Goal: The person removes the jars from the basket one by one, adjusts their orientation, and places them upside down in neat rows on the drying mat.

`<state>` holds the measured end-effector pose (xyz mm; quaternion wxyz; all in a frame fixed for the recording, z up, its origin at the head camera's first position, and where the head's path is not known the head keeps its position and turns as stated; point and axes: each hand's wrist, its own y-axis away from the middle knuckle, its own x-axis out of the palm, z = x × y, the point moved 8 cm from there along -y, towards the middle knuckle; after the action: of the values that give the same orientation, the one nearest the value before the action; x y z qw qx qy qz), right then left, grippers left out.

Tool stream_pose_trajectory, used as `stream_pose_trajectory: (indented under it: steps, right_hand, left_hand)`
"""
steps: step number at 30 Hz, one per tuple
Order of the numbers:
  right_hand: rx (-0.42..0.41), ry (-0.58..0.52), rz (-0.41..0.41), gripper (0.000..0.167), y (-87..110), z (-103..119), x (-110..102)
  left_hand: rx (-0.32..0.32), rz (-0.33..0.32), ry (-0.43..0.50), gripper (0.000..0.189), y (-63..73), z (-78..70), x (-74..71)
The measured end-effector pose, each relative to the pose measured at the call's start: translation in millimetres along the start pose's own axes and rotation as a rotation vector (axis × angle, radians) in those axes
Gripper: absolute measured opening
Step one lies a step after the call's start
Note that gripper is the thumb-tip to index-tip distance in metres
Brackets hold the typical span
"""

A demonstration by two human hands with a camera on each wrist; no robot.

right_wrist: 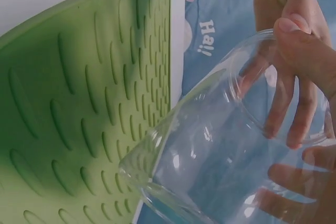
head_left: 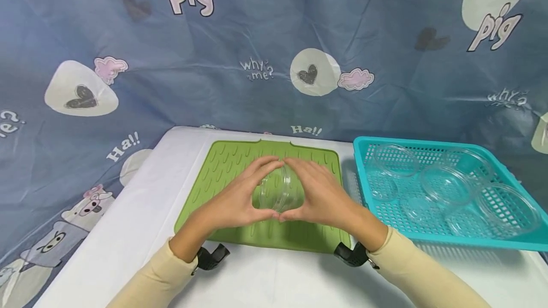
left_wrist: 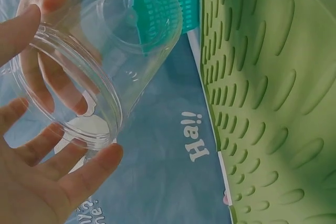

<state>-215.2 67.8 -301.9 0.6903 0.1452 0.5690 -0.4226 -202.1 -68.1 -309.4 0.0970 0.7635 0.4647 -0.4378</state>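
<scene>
Left hand (head_left: 235, 199) and right hand (head_left: 324, 198) hold a jar (head_left: 279, 191), long axis slanting, mouth up-left

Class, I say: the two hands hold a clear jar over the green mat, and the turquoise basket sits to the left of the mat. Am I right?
Not quite: the turquoise basket sits to the right of the green mat, as the head view shows. The left hand and right hand do hold the clear jar over it.
</scene>
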Motion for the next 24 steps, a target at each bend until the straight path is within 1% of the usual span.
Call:
stream_pose_trajectory:
  steps: [3, 7, 20, 24]
  right_hand:
    - [-0.014, 0.001, -0.003, 0.117, 0.7, 2, 0]
    - [-0.027, 0.003, -0.018, 0.116, 1.9, 4, -1]
    - [-0.044, -0.012, -0.024, 0.118, 12.5, 0, 1]
    - [-0.048, -0.014, -0.018, 0.118, 14.1, -1, 0]
  left_hand:
    - [0.032, -0.029, -0.013, 0.092, 1.1, -2.6, -2.0]
    - [0.058, -0.058, -0.017, 0.089, 1.3, -5.3, -5.3]
    - [0.1, -0.066, -0.036, 0.088, 2.9, -7.9, -3.5]
    - [0.101, -0.063, -0.035, 0.088, 3.2, -9.5, -4.2]
